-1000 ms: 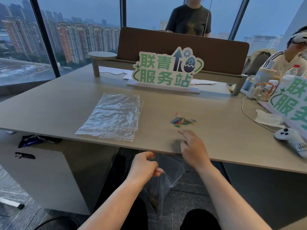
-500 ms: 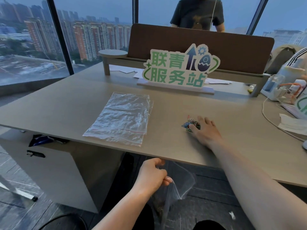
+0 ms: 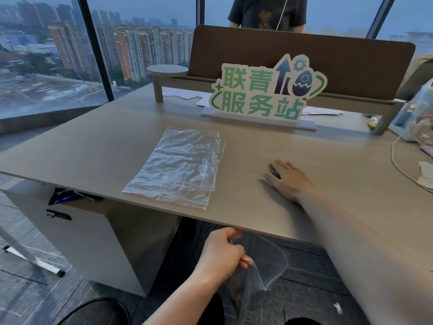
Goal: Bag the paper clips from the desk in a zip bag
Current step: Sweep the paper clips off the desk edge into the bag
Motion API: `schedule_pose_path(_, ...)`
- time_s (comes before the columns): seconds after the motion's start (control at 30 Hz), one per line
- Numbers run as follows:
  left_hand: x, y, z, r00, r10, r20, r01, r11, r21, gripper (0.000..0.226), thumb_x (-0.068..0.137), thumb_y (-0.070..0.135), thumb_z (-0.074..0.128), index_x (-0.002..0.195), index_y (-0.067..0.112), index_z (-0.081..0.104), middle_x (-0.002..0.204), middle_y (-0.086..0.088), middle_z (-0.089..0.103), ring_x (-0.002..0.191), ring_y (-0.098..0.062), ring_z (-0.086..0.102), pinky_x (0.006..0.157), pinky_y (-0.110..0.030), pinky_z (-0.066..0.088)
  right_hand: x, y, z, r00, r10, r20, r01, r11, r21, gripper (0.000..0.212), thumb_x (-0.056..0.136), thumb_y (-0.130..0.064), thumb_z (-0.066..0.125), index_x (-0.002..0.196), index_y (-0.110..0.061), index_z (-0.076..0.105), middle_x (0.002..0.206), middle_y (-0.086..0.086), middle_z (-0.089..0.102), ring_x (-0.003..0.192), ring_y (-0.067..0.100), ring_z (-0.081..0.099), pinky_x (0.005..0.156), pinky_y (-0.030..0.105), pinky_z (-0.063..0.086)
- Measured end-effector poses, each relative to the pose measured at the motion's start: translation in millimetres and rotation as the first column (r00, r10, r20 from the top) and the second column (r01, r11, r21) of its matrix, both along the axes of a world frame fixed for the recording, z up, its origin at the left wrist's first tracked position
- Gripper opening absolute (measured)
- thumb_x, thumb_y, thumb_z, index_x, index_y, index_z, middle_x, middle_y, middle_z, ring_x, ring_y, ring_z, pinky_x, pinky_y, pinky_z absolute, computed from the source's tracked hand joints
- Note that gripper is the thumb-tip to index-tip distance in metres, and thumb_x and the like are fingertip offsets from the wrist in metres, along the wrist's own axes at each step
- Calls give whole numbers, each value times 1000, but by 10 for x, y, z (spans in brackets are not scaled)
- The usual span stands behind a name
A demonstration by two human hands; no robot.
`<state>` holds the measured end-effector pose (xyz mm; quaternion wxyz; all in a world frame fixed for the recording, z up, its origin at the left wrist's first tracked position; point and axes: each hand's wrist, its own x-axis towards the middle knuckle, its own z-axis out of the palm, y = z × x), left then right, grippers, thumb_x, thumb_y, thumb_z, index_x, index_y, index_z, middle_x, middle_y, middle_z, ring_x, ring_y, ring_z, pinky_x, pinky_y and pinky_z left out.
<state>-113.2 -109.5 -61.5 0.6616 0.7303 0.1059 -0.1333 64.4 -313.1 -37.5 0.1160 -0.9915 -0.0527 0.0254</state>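
Right hand [image 3: 289,178] cups the dark paper clips [image 3: 276,172] on the beige surface [image 3: 246,160]; left hand [image 3: 222,254] pinches the clear plastic zip bag [image 3: 262,273] below.

Clips mostly hidden; edges crop the rest

Paper clips [image 3: 275,172] lie under the right hand [image 3: 289,180] — only a dark sliver shows between the fingers, count and colours unreadable. Contents low in the zip bag [image 3: 255,281] are a brownish blur. Standing person [image 3: 267,11] is cut off above the chest; clutter [image 3: 414,118] at right edge is smeared and cropped.
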Motion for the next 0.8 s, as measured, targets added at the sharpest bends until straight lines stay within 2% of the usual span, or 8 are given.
schedule_pose_path(0.23, 5, -15, -21, 1000, -10, 22, 10, 1000, -11, 48, 80, -16, 40, 124, -2, 55, 134, -9, 53, 52, -18, 67, 49, -21, 50, -72, 7, -42, 993, 114, 11, -114, 994, -5, 67, 97, -57, 29, 153, -21, 21, 162, -3, 14, 149, 18, 10, 120, 34, 8)
schedule_pose_path(0.43, -11, -16, -20, 1000, -14, 23, 14, 1000, -19, 46, 81, -15, 42, 124, -1, 55, 126, -5, 53, 53, -17, 68, 52, -23, 52, -236, 74, -33, 976, 219, 17, -219, 976, -8, 58, 99, -50, 32, 152, -29, 22, 161, -3, 16, 149, 18, 10, 120, 33, 7)
schedule_pose_path(0.53, -5, -17, -24, 1000, -9, 16, 10, 1000, -19, 44, 81, -14, 43, 122, -1, 54, 129, -9, 52, 54, -19, 69, 53, -24, 53, -357, 117, -12, 968, 252, 15, -252, 968, 12, 55, 100, -47, 33, 152, -30, 23, 161, -5, 16, 149, 15, 9, 120, 31, 5)
schedule_pose_path(0.8, -19, -9, -7, 1000, -11, 5, 11, 1000, -7, 48, 83, -11, 47, 129, 2, 51, 122, -2, 53, 60, -17, 71, 60, -27, 57, -702, 234, 28, 950, 311, 8, -311, 949, 49, 53, 101, -42, 33, 152, -30, 22, 161, -6, 15, 149, 13, 6, 117, 27, 3)
